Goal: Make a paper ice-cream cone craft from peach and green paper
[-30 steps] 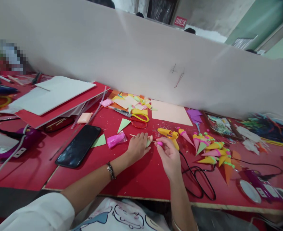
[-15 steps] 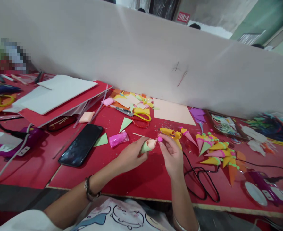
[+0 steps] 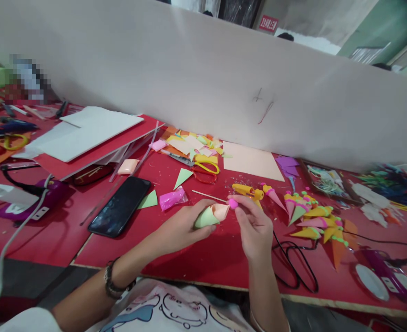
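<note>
My left hand [image 3: 185, 227] is closed around a small rolled cone [image 3: 206, 218], light green outside with a peach inner layer at its mouth. Between the fingertips of my right hand [image 3: 253, 221] is a bright pink ball of soft clay [image 3: 232, 203], close beside the cone's rim; whether they touch I cannot tell. A thin stick [image 3: 208, 196] lies just behind the cone. Beyond my right hand rests a yellow glue gun [image 3: 246, 190]. A pink clay packet [image 3: 173, 198] lies to the left, near light green paper pieces [image 3: 183, 178].
A black phone [image 3: 119, 207] lies at the left, scissors [image 3: 203, 165] behind the packet. Several decorated paper cones [image 3: 314, 214] are piled at the right, near a looped black cable [image 3: 295, 267] and a purple power strip [image 3: 388, 272]. White boards [image 3: 99, 131] are stacked at the back left.
The camera view has shifted slightly. My left hand has turned the cone so that more of its green side shows. My right hand still pinches the pink clay ball by the rim.
</note>
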A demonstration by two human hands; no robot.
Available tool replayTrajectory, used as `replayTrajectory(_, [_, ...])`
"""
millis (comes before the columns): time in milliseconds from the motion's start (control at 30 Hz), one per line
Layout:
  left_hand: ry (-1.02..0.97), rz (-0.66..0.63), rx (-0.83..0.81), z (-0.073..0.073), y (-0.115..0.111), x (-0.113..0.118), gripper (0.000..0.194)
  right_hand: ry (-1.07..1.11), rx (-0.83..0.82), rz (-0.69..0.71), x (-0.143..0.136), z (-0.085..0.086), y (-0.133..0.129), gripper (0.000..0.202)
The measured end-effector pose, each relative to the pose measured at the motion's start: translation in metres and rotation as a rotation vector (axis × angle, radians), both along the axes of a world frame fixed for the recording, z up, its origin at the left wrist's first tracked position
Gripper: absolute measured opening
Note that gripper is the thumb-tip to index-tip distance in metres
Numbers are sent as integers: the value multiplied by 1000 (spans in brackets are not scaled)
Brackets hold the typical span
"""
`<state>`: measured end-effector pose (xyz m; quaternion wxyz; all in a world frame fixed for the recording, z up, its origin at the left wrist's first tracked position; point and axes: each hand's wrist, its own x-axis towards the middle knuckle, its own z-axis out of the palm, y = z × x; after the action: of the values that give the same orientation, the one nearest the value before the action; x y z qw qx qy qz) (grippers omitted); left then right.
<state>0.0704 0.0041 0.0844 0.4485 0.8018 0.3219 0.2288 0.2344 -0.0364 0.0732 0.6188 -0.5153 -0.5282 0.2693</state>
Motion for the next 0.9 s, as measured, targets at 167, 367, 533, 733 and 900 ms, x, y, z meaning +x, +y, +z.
replayTrajectory(167, [32,-9,6,-1,0,-1,30,-111,30,2,2,2,-3,23])
replayTrajectory(367, [41,-20,-2,-2,1,-2,26,-165,8,2,-1,0,-2,22])
replayTrajectory(533, [11,-19,-16,1,0,-3,28,-153,1,19,-4,-3,-2,23])
replayTrajectory(733, [-35,-34,-52,3,-1,-4,27,-176,-4,16,-4,-6,-3,24])
replayTrajectory(900, [-68,-27,-72,0,-1,-2,28,-143,-13,26,-6,-7,-2,23])
